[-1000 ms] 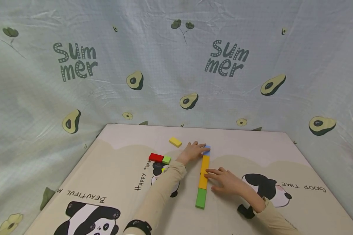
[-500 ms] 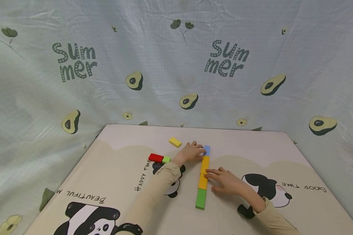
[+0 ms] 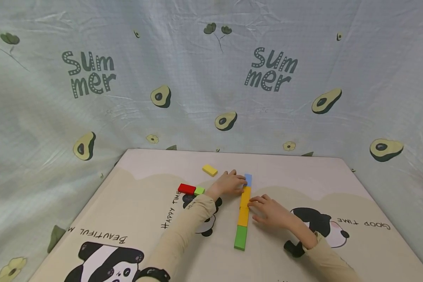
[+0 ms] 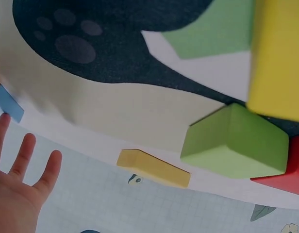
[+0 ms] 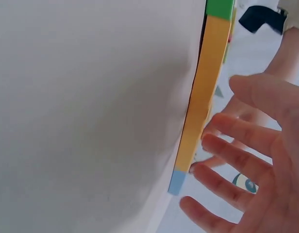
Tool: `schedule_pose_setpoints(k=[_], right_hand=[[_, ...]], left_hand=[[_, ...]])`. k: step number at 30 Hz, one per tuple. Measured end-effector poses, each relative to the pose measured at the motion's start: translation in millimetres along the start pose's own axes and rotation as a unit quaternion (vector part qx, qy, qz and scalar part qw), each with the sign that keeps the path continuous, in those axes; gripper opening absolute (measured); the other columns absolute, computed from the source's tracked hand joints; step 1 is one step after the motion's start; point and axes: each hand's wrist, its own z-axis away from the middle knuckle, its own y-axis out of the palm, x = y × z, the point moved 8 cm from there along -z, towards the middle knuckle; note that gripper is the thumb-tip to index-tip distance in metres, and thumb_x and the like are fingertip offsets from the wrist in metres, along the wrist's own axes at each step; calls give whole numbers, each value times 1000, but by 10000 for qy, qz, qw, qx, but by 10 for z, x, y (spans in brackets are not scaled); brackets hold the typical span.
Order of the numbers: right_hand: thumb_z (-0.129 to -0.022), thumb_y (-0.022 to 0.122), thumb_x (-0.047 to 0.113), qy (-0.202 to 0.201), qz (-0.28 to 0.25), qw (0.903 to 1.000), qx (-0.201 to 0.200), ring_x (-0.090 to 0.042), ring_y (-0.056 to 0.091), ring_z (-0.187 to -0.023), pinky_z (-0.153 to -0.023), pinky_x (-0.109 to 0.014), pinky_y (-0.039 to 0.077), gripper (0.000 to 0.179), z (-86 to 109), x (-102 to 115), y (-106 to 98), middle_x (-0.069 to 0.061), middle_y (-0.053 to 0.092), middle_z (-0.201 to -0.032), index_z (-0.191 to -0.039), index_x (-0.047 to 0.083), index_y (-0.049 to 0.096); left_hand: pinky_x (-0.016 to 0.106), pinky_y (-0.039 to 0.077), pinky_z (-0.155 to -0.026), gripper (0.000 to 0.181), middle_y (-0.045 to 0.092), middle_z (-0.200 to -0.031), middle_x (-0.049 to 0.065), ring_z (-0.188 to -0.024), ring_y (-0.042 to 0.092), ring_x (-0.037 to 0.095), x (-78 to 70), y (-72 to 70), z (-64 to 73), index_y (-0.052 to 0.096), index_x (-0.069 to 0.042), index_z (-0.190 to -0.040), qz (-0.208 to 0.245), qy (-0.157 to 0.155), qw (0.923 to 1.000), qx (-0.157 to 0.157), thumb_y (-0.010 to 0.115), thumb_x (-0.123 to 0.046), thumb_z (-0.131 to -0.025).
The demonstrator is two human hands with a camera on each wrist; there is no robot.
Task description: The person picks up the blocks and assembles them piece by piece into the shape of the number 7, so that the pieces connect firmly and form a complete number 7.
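A straight row of blocks lies on the table: a blue block at the far end, two orange blocks in the middle and a green block nearest. My left hand is at the left side of the row, fingertips right by the blue block; in the left wrist view its fingers are spread and straight. To the right of the row, my right hand has its fingertips at the edge of the orange blocks. Its fingers are extended and grip nothing in the right wrist view.
Left of the row lie a red block and a light green block, end to end. A yellow block lies farther back. Another yellow block, large in the left wrist view, is hidden under my left sleeve in the head view.
My left hand has drawn back slightly to the left, uncovering more of the blue block. My right hand has shifted a little away along the row, its fingers coming off the orange block's top.
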Motion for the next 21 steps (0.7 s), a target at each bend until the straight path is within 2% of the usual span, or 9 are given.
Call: schedule_pose_setpoints(k=[5,11,15,21], right_hand=[[-82,61,25,167,124,9989,-413,-24,47,-102,-79,-45,44,33,-41,-112,-109,-6,57,-114,-111,9,59],[-82,62,26,258,592,9949,-770,-25,49,-100,-76,-43,44,33,-131,-215,-165,-7,59,-111,-108,7,61],[-82,61,29,320,724,9932,-858,-27,49,-102,-78,-45,44,36,-201,-271,-173,-8,59,-112,-109,6,61],[-83,60,28,344,774,9934,-772,-28,48,-104,-80,-48,43,36,-300,-340,-134,-8,59,-114,-112,6,60]], left_hand=[[41,42,-88,37,50,-131,-9,-107,46,16,-1,-4,0,53,-27,-123,-64,1,10000,-9,50,-40,-89],[43,41,-89,40,51,-130,-10,-104,47,16,5,-12,4,53,-26,-123,90,-96,9999,61,53,-42,-86],[43,41,-88,43,52,-129,-9,-103,47,16,13,2,-5,53,-25,-122,202,-108,9997,85,54,-45,-84],[40,43,-83,39,55,-125,-9,-98,49,16,22,5,6,54,-24,-115,222,-42,9997,-122,55,-46,-83]])
